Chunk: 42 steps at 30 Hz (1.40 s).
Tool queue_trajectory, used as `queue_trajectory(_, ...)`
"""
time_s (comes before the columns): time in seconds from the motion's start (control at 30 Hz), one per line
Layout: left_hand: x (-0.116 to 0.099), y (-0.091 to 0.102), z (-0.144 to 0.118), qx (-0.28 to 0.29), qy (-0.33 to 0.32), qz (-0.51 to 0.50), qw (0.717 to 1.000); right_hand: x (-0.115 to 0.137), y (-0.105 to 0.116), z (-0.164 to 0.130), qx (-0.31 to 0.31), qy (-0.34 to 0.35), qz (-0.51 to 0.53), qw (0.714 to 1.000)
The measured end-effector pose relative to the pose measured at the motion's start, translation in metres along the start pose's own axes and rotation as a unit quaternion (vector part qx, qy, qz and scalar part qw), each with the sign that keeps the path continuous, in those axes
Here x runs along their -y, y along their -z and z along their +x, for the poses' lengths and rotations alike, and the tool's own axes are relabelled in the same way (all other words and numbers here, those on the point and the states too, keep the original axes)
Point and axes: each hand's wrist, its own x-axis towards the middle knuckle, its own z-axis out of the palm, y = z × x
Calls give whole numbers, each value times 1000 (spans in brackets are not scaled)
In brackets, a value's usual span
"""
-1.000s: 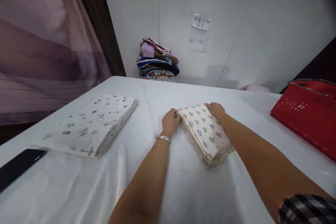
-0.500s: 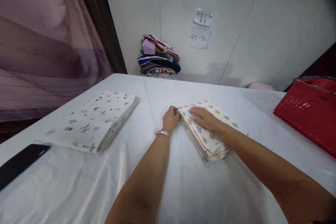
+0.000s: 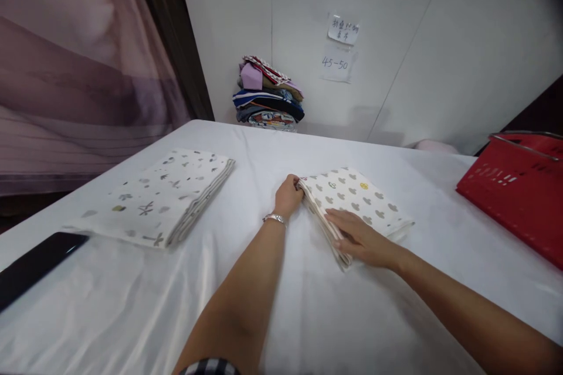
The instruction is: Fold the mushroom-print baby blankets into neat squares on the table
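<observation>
A folded white cloth [image 3: 365, 196] printed with grey shapes and a few coloured marks lies in front of me, its layered edge facing left and toward me. My left hand [image 3: 289, 195], with a silver bracelet at the wrist, is closed on the cloth's far left corner. Flat on top, near the layered edge, rests my right hand [image 3: 358, 237], its fingers stretched out. Some of the cloth's near part is hidden under that hand. Farther left lies another folded white cloth [image 3: 162, 193] with small plant-like prints, apart from both hands.
A black phone-like slab [image 3: 35, 263] lies at the left of the white-covered table [image 3: 246, 316]. At the right stands a red basket [image 3: 519, 193] with a metal handle. Stacked folded fabrics [image 3: 269, 96] sit beyond the table by the wall, below paper signs [image 3: 338, 64].
My right hand has slid over the cloth toward me and its layered edge, uncovering more of the print. My left hand still holds the same corner.
</observation>
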Motion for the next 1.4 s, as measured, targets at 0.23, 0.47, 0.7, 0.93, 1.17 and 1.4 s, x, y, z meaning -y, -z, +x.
queue_trajectory(0.23,-3,3,0,-17,-4,42,999,12,-29,-27,-43,41,-128,990)
queue_trajectory(0.47,-2,6,-1,-25,-2,45,999,16,-39,-36,-70,25,-158,985)
queue_trajectory(0.7,5,3,5,-5,-95,43,995,18,-48,-44,-130,25,-154,979)
queue_trajectory(0.93,3,11,-2,-34,-95,22,995,19,-46,-43,-138,26,-141,980)
queue_trajectory(1.17,3,36,-44,-74,-43,62,994,21,-45,-59,-148,66,-121,979)
queue_trajectory(1.4,5,49,-73,-105,1,93,990,15,-45,-67,-177,104,-54,977)
